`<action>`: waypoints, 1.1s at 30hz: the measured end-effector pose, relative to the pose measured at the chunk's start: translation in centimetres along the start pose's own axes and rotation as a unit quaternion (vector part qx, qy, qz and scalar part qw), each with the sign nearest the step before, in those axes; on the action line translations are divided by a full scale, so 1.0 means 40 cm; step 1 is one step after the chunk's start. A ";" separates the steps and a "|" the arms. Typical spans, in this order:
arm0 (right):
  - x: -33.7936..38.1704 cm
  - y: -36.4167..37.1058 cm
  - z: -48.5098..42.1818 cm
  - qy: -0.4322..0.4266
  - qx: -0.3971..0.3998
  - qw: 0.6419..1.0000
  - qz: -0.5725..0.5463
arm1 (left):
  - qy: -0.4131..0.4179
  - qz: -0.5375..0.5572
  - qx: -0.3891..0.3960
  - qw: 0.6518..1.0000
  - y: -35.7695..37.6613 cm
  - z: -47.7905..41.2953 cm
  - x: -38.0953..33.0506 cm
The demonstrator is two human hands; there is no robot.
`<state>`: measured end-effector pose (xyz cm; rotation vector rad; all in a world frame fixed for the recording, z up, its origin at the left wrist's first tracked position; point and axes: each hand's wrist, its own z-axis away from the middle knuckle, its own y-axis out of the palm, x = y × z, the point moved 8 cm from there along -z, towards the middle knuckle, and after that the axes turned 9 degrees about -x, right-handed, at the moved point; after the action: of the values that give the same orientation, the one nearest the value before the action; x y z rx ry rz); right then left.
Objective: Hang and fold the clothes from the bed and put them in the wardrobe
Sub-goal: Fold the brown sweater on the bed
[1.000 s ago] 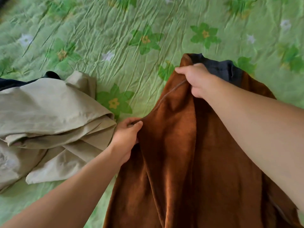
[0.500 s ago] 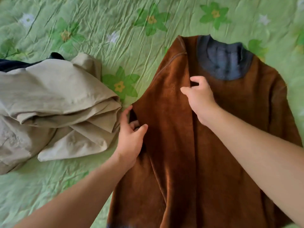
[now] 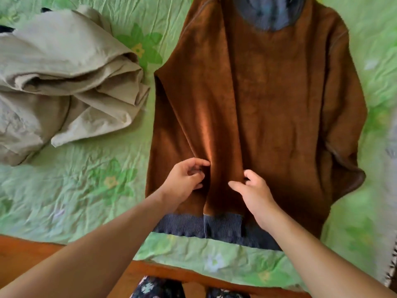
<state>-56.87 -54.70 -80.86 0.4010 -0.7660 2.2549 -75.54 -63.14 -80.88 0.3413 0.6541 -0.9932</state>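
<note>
Spread wide and creased, a green flowered sheet point(image 3: 86, 201). Laid flat on it, collar farthest away, a brown sweater point(image 3: 268, 104) with grey neck and ribbed grey hem, one long fold raised down its front. Heaped just beside its left edge, a rumpled beige garment point(image 3: 64, 72) on the same sheet. Low on the sweater, either side of that fold, left hand point(image 3: 184, 181) and right hand point(image 3: 255, 192), both with fingers curled, pinching the brown cloth.

No writing, label, brand name, number or sign can be read anywhere. The brown sweater point(image 3: 268, 100) shows no logo or tag, and the green bedsheet point(image 3: 75, 190) carries only a flower print.
</note>
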 end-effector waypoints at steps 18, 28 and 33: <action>-0.210 0.074 0.152 0.020 0.049 0.994 0.100 | 0.026 -0.112 0.014 0.993 -0.022 0.140 0.121; -0.097 -0.287 0.112 -0.195 -0.259 0.930 0.173 | 0.306 -0.483 -0.120 0.811 0.085 0.172 -0.030; -0.132 -0.597 -0.025 -0.081 -0.418 0.900 0.089 | 0.345 -0.460 -0.014 0.818 0.334 0.110 -0.098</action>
<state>-36.23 -43.21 -74.46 0.0946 -1.8065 1.8224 -64.06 -56.07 -75.32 0.3601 1.5861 -1.8040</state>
